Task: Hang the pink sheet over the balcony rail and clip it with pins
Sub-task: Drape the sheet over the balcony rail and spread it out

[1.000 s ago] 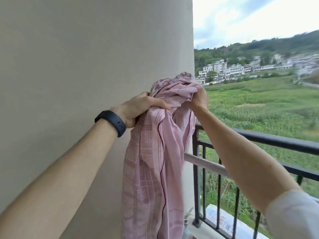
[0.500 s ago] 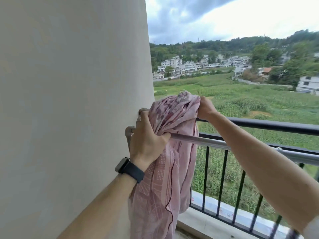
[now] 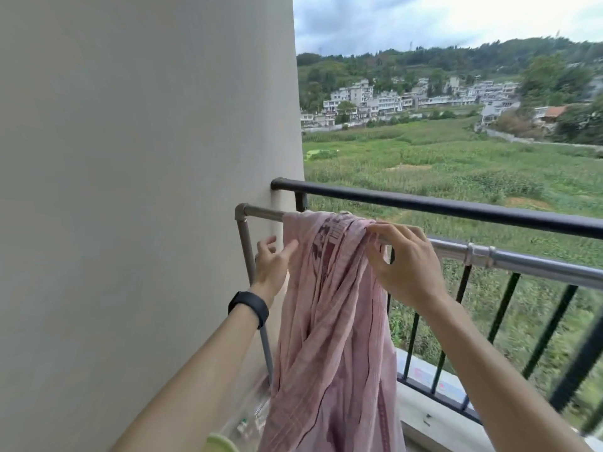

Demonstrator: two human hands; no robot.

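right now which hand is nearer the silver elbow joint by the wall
Left. The left hand sits just below the elbow joint; the right hand holds the pink sheet farther along the silver rail.

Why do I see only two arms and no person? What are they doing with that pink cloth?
The camera sits on the person's head and looks forward and down, so only their arms show. The left hand, the one with the black wristband, is open, with its fingertips at the edge of the pink sheet. The right hand pinches the top of the sheet, which hangs bunched up over the silver rail. Behind it runs the black balcony rail. A pale wall stands on the left, and there are fields and houses far off. No pins are in view.
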